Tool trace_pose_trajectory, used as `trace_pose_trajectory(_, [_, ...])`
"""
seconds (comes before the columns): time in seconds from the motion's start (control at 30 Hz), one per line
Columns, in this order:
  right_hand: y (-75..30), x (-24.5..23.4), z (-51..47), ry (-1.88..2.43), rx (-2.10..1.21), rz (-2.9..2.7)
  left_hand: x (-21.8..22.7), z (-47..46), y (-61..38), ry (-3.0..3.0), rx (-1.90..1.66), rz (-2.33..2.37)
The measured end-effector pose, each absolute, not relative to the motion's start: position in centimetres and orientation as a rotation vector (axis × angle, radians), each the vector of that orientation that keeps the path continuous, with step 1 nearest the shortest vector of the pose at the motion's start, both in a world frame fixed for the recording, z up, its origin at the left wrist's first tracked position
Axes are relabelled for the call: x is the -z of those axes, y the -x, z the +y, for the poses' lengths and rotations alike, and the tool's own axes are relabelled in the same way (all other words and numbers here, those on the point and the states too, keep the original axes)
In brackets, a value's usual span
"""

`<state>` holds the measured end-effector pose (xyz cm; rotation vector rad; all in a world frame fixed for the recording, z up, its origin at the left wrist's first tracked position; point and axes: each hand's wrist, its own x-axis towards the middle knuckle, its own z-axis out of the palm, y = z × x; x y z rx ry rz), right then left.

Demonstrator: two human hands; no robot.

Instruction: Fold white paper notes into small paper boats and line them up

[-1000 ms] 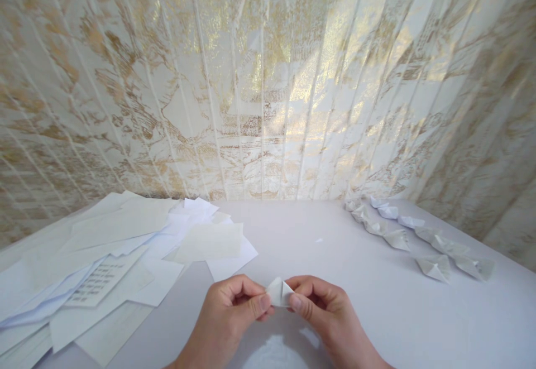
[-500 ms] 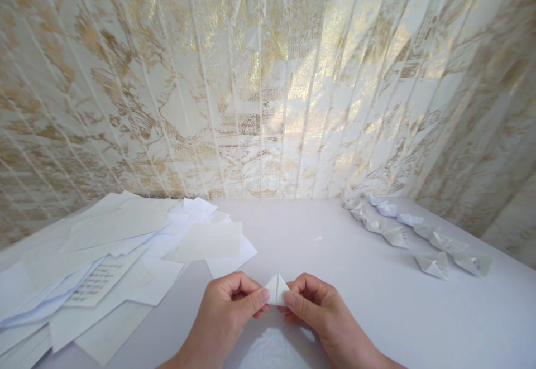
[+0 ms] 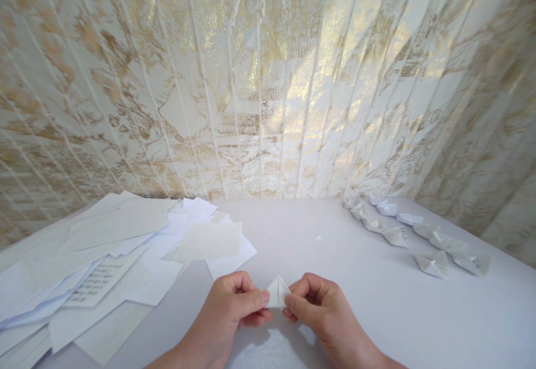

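Folded paper (image 3: 277, 292) pinched between left hand (image 3: 234, 313), right hand (image 3: 318, 310), above table (image 3: 377, 302)

Count from my seat:
- Hands, mine: two, left hand (image 3: 232, 316) and right hand (image 3: 320, 313).
- Small folded paper piece (image 3: 277, 292) pinched between them: one.
- Finished folded paper shapes (image 3: 433, 263), two rows at 2 o'clock: roughly ten; far ones blur together.
- Loose paper sheets (image 3: 104, 246), overlapping pile at 10 o'clock: too many to count.
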<state>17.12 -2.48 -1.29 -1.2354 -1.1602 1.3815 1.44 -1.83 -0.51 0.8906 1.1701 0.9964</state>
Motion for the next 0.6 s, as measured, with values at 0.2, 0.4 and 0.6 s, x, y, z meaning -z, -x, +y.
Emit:
trace_pose_trajectory(0.2, [-17.33,1.91,-2.20,1.289,-1.346,-1.221,0.52,-1.83,-1.28,-0.828,-0.928,1.110])
trace_pose_trajectory(0.4, [-17.14,1.97,-2.17,1.278,-1.326,-1.269,-0.05,-1.75,-1.48,-0.814,-0.858,1.083])
trace_pose_trajectory(0.6, [-17.00,1.76,-2.20,1.281,-1.382,-1.240,0.06,-1.86,-1.64,-0.839,-0.829,1.121])
